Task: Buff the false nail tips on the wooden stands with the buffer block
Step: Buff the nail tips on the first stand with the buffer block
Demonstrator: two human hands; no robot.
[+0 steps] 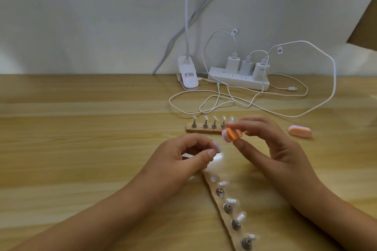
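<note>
My right hand (271,144) pinches an orange and pink buffer block (232,134) between thumb and fingers, lifted above the table. My left hand (183,157) hovers close by with fingers curled, thumb and forefinger nearly meeting; whether they pinch a nail tip I cannot tell. A wooden stand (224,216) runs from under my left hand toward the bottom edge, carrying several clear nail tips (232,200) on metal holders. A second wooden stand (201,130) with several upright nail tips lies farther back, its right end hidden behind the block.
A second pink buffer block (299,131) lies on the wooden table (81,128) at the right. Behind are a white power strip (238,80) with three chargers, looping white cables (224,104) and a white clip lamp base (187,75) against the wall.
</note>
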